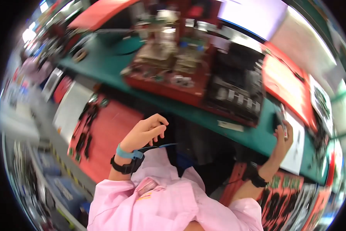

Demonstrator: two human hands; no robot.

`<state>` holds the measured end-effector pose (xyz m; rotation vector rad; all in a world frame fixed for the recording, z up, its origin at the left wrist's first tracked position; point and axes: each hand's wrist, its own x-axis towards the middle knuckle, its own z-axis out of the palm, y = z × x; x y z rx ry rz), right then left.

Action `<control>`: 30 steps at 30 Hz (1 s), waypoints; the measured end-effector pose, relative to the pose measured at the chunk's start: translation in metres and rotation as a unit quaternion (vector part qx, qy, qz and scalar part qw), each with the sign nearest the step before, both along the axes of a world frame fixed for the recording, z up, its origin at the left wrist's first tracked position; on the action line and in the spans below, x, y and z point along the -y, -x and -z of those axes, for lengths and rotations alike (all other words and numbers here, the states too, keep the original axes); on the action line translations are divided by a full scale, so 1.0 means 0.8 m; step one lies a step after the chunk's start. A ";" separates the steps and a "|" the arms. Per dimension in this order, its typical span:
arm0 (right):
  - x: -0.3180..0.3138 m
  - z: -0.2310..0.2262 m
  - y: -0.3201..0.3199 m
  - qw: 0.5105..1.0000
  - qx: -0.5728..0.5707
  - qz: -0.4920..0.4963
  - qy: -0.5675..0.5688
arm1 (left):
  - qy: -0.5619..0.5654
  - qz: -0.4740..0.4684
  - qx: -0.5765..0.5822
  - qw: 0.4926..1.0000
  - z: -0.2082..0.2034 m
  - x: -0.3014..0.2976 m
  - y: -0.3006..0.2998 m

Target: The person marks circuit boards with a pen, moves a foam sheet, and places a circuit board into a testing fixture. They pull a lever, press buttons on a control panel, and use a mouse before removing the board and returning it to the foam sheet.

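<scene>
My left hand (pixel 145 133) hangs in the air over my lap, its fingers loosely bent and apart, with nothing visible in them. A light-blue wrist strap (pixel 127 153) with a cord is on that wrist. At the right end of the green bench, my right hand (pixel 284 139) is closed around a slim white-and-red pen-like thing (pixel 284 122), blurred by motion. Just beside those fingers is a small dark object (pixel 277 117), too smeared to name. White paper (pixel 295 148) lies on the bench under and beside this hand.
Across the green bench (pixel 173 108) stand a red-based fixture (pixel 161 85) and a black tray (pixel 238 96) with metal parts. To the left, a red board (pixel 107 136) carries black cabled parts. Low on the right are racks of circuit boards (pixel 282 183). A tape roll (pixel 79 55) lies far left.
</scene>
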<state>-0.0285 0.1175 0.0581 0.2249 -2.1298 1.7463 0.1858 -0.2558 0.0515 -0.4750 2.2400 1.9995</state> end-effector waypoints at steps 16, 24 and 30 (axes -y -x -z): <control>0.033 0.030 0.024 0.901 -0.152 0.013 -0.405 | -0.124 -0.298 -0.118 0.939 0.074 0.116 -0.128; 0.056 0.006 -0.071 0.951 -0.101 -0.024 -0.290 | -0.271 -0.357 -0.279 0.849 -0.065 0.391 0.088; 0.034 0.013 -0.140 0.967 0.026 0.002 -0.252 | -0.275 -0.384 -0.431 0.769 -0.075 0.503 0.192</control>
